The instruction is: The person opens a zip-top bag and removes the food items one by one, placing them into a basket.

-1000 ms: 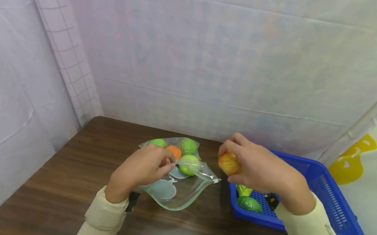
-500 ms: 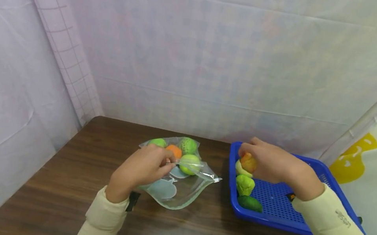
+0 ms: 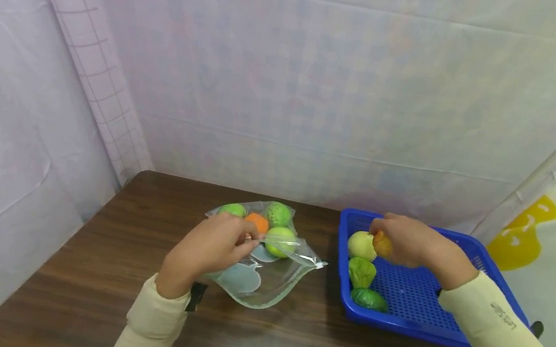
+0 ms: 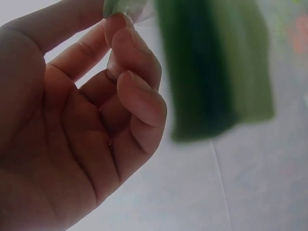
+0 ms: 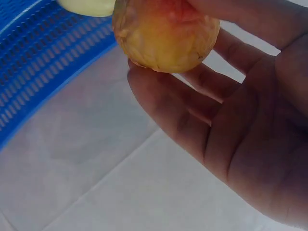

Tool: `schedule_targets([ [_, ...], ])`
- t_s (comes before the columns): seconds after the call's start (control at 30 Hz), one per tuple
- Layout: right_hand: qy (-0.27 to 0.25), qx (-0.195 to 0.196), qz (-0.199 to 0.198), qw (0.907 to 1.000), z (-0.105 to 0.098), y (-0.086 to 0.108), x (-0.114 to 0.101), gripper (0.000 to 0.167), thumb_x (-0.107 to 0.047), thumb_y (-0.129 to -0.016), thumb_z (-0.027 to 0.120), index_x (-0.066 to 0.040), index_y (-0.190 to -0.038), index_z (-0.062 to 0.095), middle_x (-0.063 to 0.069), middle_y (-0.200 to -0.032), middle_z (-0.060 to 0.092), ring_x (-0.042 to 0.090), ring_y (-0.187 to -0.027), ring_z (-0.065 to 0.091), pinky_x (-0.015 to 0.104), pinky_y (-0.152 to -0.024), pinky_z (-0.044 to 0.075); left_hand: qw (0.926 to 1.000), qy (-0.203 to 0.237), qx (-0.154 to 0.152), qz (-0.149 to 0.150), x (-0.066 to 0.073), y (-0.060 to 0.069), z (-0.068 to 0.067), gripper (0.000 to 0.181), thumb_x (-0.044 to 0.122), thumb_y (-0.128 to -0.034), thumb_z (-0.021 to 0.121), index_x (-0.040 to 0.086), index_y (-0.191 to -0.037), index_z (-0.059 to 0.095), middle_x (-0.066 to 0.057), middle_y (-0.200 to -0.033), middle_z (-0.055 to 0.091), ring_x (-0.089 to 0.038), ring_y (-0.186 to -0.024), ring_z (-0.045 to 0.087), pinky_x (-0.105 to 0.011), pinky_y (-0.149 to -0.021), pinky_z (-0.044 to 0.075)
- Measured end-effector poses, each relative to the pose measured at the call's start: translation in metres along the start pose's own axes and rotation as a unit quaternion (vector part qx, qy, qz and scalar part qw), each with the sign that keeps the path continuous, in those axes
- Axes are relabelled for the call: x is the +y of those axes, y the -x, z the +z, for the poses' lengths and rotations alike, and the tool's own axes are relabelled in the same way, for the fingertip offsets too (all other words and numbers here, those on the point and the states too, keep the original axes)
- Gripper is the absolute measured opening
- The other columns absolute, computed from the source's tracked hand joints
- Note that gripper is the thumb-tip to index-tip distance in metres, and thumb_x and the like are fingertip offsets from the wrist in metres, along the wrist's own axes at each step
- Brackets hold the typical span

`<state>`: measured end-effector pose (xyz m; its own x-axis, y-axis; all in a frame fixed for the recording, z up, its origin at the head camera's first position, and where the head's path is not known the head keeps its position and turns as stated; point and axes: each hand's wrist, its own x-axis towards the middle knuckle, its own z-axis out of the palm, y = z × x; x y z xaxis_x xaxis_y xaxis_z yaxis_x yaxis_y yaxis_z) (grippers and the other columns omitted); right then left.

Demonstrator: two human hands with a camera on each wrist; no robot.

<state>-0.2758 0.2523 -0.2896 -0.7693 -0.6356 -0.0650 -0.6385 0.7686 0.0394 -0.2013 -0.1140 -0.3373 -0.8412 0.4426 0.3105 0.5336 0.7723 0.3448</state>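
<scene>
White cloth (image 3: 321, 85) hangs beyond the brown table (image 3: 86, 265). On the right, at the far-left part of the basket (image 3: 410, 329), my right hand (image 3: 413, 242) grips the fruit (image 3: 382, 245), just right of the pale ball (image 3: 361, 246). Well apart, on the left, my left hand (image 3: 213, 245) pinches the bag (image 3: 274, 291).

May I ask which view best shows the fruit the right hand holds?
The right wrist view: the fruit appears largest there, red and yellow, though cropped on top. The head view shows it small, partly hidden by the right hand; the left wrist view lacks it.
</scene>
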Motion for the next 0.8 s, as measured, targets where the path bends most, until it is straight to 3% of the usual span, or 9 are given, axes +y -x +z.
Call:
schedule_targets([
  [0.3,-0.003,-0.022,0.021,0.9995,0.017,-0.006,0.018,0.037,-0.011,-0.082,0.076,-0.008,-0.118,0.068,0.011,-0.103,0.067,0.026,-0.087,0.061,0.044,-0.074,0.054,1.0,0.001,-0.006,-0.007,0.0,0.001,-0.001,0.015,0.016,-0.095,0.064,0.011,-0.1,0.078,0.011,-0.064,0.056,-0.003,-0.052,0.04,-0.021,-0.051,0.036],
  [0.57,-0.029,-0.021,0.048,0.9982,0.035,-0.007,0.021,0.033,-0.01,-0.086,0.069,-0.006,-0.118,0.066,0.017,-0.101,0.056,0.026,-0.079,0.061,0.046,-0.07,0.056,0.9998,-0.003,-0.011,-0.015,0.0,0.001,-0.001,0.015,0.016,-0.095,0.064,0.012,-0.101,0.077,0.011,-0.065,0.056,-0.002,-0.052,0.039,-0.021,-0.051,0.036],
  [0.8,-0.027,-0.027,0.071,0.9967,0.045,-0.01,0.021,0.029,-0.009,-0.088,0.069,-0.008,-0.116,0.062,0.018,-0.098,0.051,0.027,-0.074,0.059,0.046,-0.065,0.054,1.0,0.002,-0.008,-0.004,0.001,0.002,0.0,0.015,0.017,-0.096,0.065,0.011,-0.1,0.078,0.012,-0.063,0.056,-0.002,-0.051,0.038,-0.021,-0.05,0.036],
])
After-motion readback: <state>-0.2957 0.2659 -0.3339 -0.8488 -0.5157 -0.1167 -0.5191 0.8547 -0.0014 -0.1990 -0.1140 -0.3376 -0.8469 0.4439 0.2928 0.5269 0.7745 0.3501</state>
